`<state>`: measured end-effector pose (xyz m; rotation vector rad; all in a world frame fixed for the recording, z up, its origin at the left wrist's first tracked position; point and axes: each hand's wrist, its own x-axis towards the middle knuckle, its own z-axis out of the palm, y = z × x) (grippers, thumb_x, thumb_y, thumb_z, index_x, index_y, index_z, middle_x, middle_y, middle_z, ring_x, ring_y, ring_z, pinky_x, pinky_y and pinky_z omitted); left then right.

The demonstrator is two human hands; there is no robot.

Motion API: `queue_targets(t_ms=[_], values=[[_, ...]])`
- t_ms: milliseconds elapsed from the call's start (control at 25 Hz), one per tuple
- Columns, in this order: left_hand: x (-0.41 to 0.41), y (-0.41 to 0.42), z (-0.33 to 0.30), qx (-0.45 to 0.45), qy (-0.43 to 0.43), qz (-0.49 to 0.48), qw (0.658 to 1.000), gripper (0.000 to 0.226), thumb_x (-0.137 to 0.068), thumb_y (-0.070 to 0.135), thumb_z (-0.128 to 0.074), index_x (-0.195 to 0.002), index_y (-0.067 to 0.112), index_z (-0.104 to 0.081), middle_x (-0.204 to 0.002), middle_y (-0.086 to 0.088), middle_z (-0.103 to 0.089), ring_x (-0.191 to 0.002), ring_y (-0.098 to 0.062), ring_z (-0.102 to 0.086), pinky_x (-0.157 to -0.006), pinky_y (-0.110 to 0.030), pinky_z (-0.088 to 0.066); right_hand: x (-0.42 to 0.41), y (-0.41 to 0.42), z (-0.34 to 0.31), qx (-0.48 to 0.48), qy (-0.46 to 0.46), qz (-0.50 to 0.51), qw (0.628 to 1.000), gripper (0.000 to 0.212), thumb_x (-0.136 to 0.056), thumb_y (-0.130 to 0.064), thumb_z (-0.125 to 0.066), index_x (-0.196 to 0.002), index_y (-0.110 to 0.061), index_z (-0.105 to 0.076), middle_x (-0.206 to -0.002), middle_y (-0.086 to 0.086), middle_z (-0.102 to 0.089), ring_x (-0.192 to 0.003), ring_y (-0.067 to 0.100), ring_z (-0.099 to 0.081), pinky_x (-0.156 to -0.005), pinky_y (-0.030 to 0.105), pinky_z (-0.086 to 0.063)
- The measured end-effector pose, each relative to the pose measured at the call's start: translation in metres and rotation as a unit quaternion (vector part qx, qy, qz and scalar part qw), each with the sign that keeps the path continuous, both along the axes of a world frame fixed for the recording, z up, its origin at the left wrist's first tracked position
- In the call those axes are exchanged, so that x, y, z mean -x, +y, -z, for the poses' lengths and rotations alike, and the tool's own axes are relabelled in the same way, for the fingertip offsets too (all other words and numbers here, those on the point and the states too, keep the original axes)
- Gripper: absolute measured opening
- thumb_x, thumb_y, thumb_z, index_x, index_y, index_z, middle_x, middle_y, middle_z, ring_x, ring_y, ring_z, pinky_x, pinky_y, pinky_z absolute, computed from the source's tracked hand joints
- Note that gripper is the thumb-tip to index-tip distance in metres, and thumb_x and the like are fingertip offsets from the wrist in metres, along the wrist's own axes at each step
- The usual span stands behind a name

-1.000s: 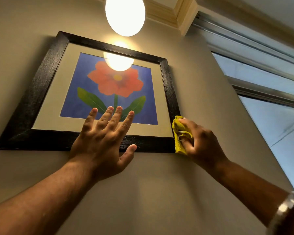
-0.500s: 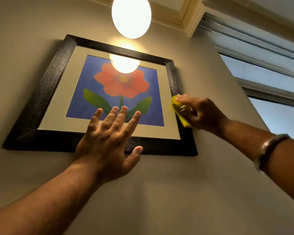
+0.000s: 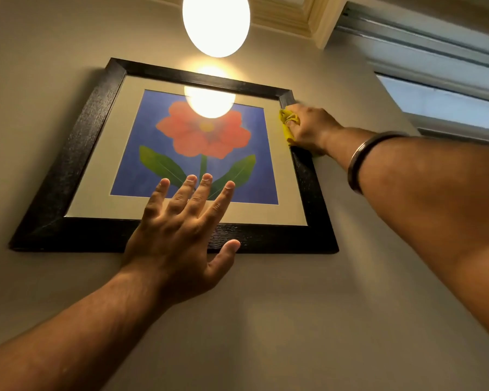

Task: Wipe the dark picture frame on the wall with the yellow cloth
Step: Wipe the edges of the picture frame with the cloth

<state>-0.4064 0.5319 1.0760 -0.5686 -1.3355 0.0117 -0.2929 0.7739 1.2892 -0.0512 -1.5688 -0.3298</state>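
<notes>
Frame (image 3: 76,167), dark, on wall: your left hand (image 3: 178,235) lies fingers spread wide across its bottom rail, seemingly to steady it, while your right hand (image 3: 311,128) fingers bunch the cloth (image 3: 288,122) against its right rail, just below the top corner.

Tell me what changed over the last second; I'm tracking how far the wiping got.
The right hand slid the cloth up the frame's right side, from bottom corner to near the top corner. The left hand stayed spread flat on the lower edge.
</notes>
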Motion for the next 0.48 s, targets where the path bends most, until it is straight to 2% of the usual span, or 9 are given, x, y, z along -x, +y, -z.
queue_targets(t_ms=[40,120,160,280,320,440,480], values=[[0.0,0.0,0.001,0.0,-0.003,0.0,1.0,0.081,-0.087,0.068,-0.028,-0.155,0.027,-0.013,-0.159,-0.013,-0.027,-0.146,-0.032,-0.026,-0.118,-0.061,-0.016,0.003,-0.006,0.013,-0.046,-0.013,-0.018,0.999,0.043,-0.09,-0.028,-0.048,-0.132,-0.019,-0.046,-0.132,0.018,-0.054,-0.118,0.039,-0.05,-0.098,0.042,-0.042],[0.0,0.001,0.002,-0.001,-0.006,-0.002,1.0,0.081,-0.087,0.067,-0.028,-0.154,0.025,-0.015,-0.158,-0.014,-0.029,-0.146,-0.033,-0.028,-0.117,-0.062,-0.017,0.002,-0.005,0.054,-0.139,-0.107,-0.069,0.982,0.04,-0.086,-0.02,-0.053,-0.125,-0.013,-0.056,-0.13,0.018,-0.058,-0.12,0.036,-0.051,-0.103,0.041,-0.041],[-0.001,0.002,0.001,0.002,-0.006,-0.005,1.0,0.081,-0.087,0.067,-0.027,-0.154,0.024,-0.015,-0.158,-0.014,-0.029,-0.145,-0.034,-0.028,-0.117,-0.062,-0.017,-0.004,0.006,0.073,-0.154,-0.13,-0.092,0.975,0.042,-0.085,-0.021,-0.056,-0.126,-0.012,-0.056,-0.133,0.016,-0.057,-0.123,0.033,-0.05,-0.105,0.038,-0.039],[-0.002,0.0,0.001,0.004,-0.008,-0.002,1.0,0.082,-0.086,0.066,-0.029,-0.155,0.023,-0.015,-0.158,-0.015,-0.029,-0.146,-0.034,-0.028,-0.118,-0.062,-0.016,-0.013,0.026,0.128,0.011,-0.076,-0.185,0.98,0.056,-0.078,-0.027,-0.055,-0.133,-0.02,-0.049,-0.145,0.011,-0.046,-0.132,0.032,-0.044,-0.108,0.032,-0.032],[-0.002,0.0,0.001,0.004,-0.01,-0.003,1.0,0.082,-0.086,0.066,-0.029,-0.155,0.023,-0.015,-0.159,-0.015,-0.028,-0.146,-0.034,-0.027,-0.118,-0.061,-0.015,-0.006,0.02,0.153,0.018,-0.066,-0.191,0.979,0.055,-0.078,-0.027,-0.052,-0.133,-0.021,-0.05,-0.146,0.01,-0.045,-0.134,0.032,-0.04,-0.112,0.032,-0.028],[-0.002,0.001,0.001,0.006,-0.016,-0.001,1.0,0.083,-0.086,0.065,-0.03,-0.155,0.021,-0.015,-0.159,-0.015,-0.028,-0.146,-0.033,-0.027,-0.118,-0.061,-0.014,0.012,-0.001,0.225,-0.103,-0.076,-0.175,0.976,0.044,-0.087,-0.031,-0.049,-0.131,-0.023,-0.052,-0.144,0.004,-0.047,-0.138,0.022,-0.035,-0.118,0.033,-0.021],[-0.002,0.001,0.001,0.01,-0.017,0.001,1.0,0.083,-0.086,0.065,-0.03,-0.154,0.02,-0.016,-0.159,-0.015,-0.028,-0.146,-0.034,-0.027,-0.118,-0.06,-0.014,0.01,0.001,0.235,-0.091,-0.073,-0.176,0.977,0.047,-0.087,-0.032,-0.049,-0.133,-0.024,-0.05,-0.146,0.002,-0.045,-0.14,0.022,-0.032,-0.118,0.033,-0.021]])
